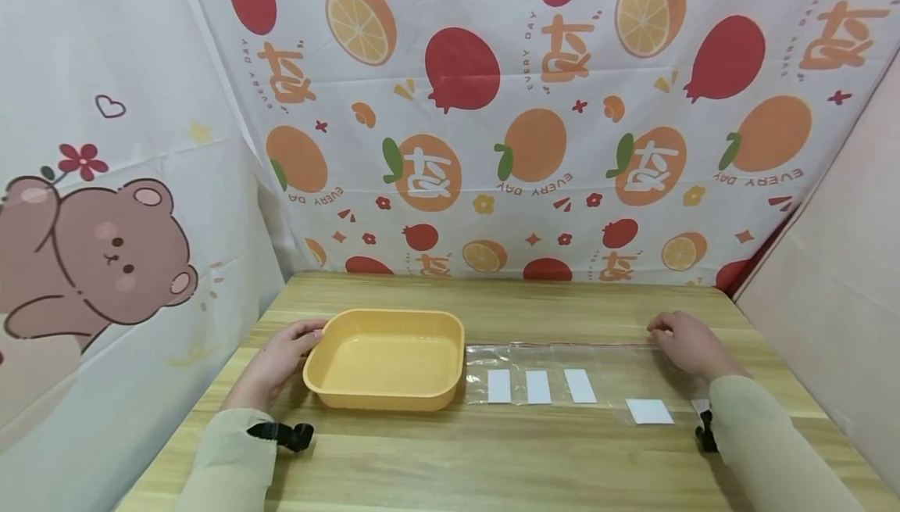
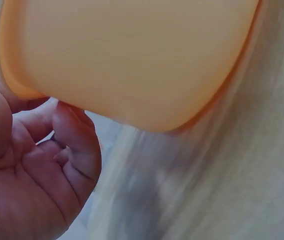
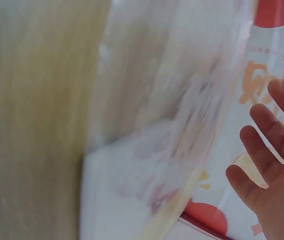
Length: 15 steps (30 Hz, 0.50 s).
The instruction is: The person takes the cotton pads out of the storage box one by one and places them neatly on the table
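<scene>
A yellow plastic basin (image 1: 383, 396), shallow with rounded corners, sits left of centre on the wooden table. My left hand (image 1: 284, 354) is at its left end in the head view. In the left wrist view, curled fingers (image 2: 77, 145) of that hand grip the basin's edge (image 2: 147, 65). Clear plastic zip bags (image 1: 605, 359) with white labels (image 1: 580, 385) lie overlapping in a row to the basin's right. At the right end of this row is my right hand (image 1: 689, 342), holding nothing. Its fingers (image 3: 269, 127) are spread apart beside a bag (image 3: 147, 100) in the right wrist view.
The wood-patterned table (image 1: 436, 465) ends at the back against a hanging cloth (image 1: 478, 207) with printed fruit. Another cloth (image 1: 211, 66) with a bear print stands along the left, and a pale panel (image 1: 837, 238) closes off the right side.
</scene>
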{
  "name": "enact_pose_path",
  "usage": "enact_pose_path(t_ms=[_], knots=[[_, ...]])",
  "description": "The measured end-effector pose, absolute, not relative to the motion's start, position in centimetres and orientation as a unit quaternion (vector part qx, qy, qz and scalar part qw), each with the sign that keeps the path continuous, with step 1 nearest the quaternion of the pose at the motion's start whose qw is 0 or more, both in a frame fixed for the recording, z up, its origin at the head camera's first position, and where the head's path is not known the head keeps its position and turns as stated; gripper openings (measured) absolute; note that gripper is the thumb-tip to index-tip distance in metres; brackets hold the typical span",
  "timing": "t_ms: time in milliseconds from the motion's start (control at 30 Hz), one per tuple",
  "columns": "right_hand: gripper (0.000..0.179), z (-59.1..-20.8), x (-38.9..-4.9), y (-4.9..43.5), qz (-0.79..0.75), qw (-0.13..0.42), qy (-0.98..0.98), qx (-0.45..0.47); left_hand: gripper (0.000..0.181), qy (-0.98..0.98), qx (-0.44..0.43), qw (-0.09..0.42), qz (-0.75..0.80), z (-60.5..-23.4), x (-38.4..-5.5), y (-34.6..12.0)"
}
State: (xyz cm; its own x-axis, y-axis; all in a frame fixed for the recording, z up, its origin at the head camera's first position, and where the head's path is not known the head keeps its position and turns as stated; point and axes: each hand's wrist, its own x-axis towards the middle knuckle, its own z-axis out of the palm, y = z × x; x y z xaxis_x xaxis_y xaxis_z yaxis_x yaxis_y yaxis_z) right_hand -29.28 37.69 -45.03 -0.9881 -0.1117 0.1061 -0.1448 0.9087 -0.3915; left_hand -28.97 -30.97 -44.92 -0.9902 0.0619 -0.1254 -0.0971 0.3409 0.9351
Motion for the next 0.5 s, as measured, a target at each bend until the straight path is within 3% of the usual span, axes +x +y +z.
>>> enact_pose_path(t_ms=[167, 500], knots=[[0.028, -44.1, -28.1, 36.8, 0.217, 0.07, -0.972, 0.061, 0.054, 0.844, -0.009, 0.047, 0.534, -43.8, -28.8, -30.3], [0.037, -43.5, -26.4, 34.8, 0.203, 0.135, -0.965, 0.097, 0.065, 0.926, 0.044, -0.054, 0.372, -40.4, -27.7, -27.2]])
